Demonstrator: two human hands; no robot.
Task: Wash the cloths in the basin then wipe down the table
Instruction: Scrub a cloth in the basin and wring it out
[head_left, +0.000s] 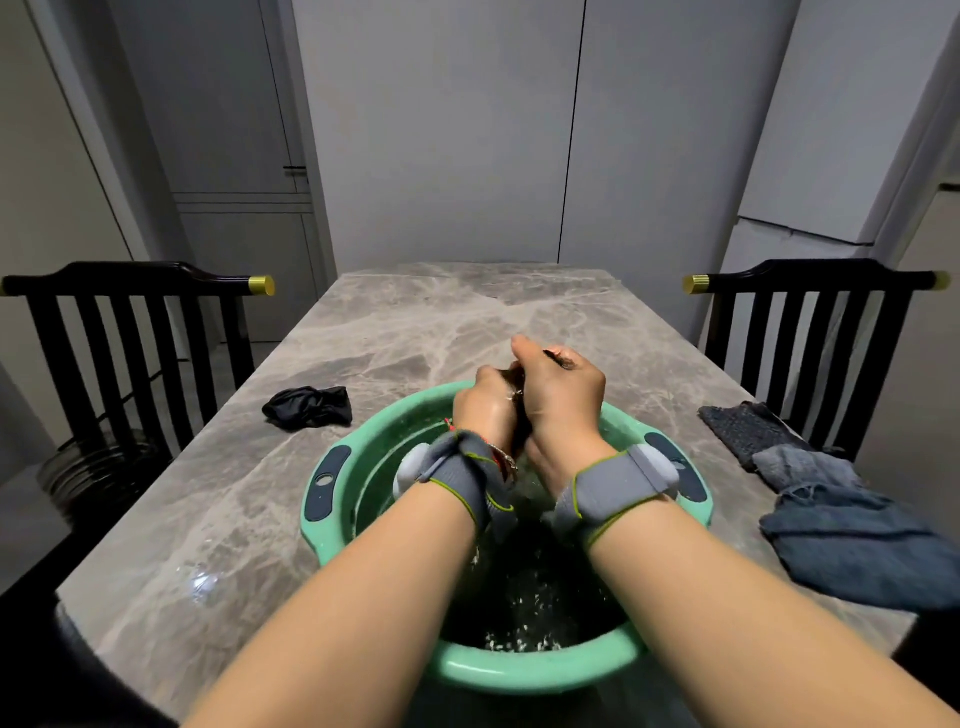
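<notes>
Both hands wring dark cloth (upright) over basin

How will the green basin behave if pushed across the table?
Probably heavy: the green basin holds dark, splashing water. A quick shove would likely slosh it over the rim. It may slide easily on the polished marble table, wet near the basin. Tipping seems unlikely: it looks wide and low.

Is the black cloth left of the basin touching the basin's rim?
Apart. The head view shows the crumpled black cloth lying on the table, with a strip of bare marble between it and the green basin rim.
</notes>
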